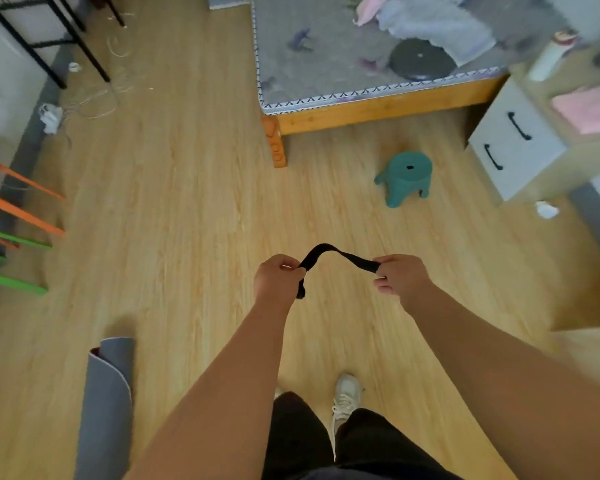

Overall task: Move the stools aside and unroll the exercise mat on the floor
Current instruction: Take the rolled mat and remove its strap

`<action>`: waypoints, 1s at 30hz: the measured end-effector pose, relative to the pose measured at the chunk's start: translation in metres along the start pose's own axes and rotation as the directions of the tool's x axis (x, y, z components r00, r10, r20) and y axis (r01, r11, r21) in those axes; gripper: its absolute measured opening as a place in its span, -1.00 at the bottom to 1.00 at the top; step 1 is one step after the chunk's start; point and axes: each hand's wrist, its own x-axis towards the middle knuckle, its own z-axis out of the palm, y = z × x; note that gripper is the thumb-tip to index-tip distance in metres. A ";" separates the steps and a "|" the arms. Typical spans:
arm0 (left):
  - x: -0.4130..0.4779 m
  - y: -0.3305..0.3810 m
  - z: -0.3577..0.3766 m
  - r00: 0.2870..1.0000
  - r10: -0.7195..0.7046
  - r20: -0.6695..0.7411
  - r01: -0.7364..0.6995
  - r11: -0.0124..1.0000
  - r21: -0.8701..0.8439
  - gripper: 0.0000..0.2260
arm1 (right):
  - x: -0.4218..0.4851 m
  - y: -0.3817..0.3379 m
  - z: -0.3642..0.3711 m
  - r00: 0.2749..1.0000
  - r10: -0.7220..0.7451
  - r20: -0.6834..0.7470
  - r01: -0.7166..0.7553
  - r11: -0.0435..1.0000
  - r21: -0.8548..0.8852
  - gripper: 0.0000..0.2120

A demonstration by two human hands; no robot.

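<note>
A black strap [336, 256] arches between my two hands, held above the wooden floor. My left hand [279, 275] pinches one end, which dangles below the fist. My right hand [397, 273] pinches the other end. A grey exercise mat [106, 403] lies rolled up on the floor at the lower left, its open end pointing away from me. A teal stool [406, 177] stands upright on the floor ahead to the right, close to the bed's foot.
A wooden bed [378, 109] with a grey mattress fills the upper middle. A grey drawer cabinet [510, 147] stands at right, crumpled paper [547, 209] beside it. Orange and green bars [18, 220] jut in at left. Black frame legs [49, 39] and cables lie upper left.
</note>
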 end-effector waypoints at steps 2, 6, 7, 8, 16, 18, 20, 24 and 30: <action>0.009 0.021 0.025 0.998 0.040 0.039 -0.042 0.998 0.052 -0.94 | 0.011 -0.004 -0.027 0.999 0.021 -0.035 -0.019 0.998 0.063 -0.67; 0.034 0.059 0.068 0.992 0.089 0.092 -0.101 0.986 0.132 -0.86 | 0.028 -0.010 -0.062 0.997 -0.007 -0.082 0.018 0.992 0.124 -0.73; 0.043 0.068 0.079 0.989 0.097 0.110 -0.114 0.979 0.166 -0.83 | 0.036 -0.016 -0.068 0.996 0.013 -0.090 0.000 0.990 0.144 -0.73; 0.054 0.079 0.089 0.985 0.102 0.140 -0.129 0.971 0.201 -0.81 | 0.044 -0.024 -0.073 0.994 0.052 -0.100 -0.035 0.986 0.164 -0.72; 0.137 0.168 0.150 0.917 0.120 0.381 -0.249 0.918 0.309 -0.73 | 0.101 -0.084 -0.119 0.944 0.157 -0.292 -0.078 0.961 0.264 -0.71; 0.149 0.190 0.168 0.892 0.133 0.431 -0.292 0.898 0.328 -0.75 | 0.111 -0.094 -0.130 0.933 0.127 -0.337 -0.055 0.975 0.216 -0.72; 0.160 0.213 0.191 0.872 0.151 0.466 -0.339 0.872 0.353 -0.74 | 0.119 -0.102 -0.140 0.921 0.136 -0.365 -0.052 0.972 0.231 -0.74; 0.170 0.255 0.254 0.822 0.134 0.554 -0.380 0.854 0.356 -0.74 | 0.138 -0.114 -0.180 0.905 0.169 -0.389 -0.053 0.955 0.291 -0.74; 0.176 0.314 0.375 0.763 0.101 0.639 -0.431 0.815 0.387 -0.81 | 0.193 -0.139 -0.281 0.876 0.208 -0.435 -0.056 0.940 0.337 -0.71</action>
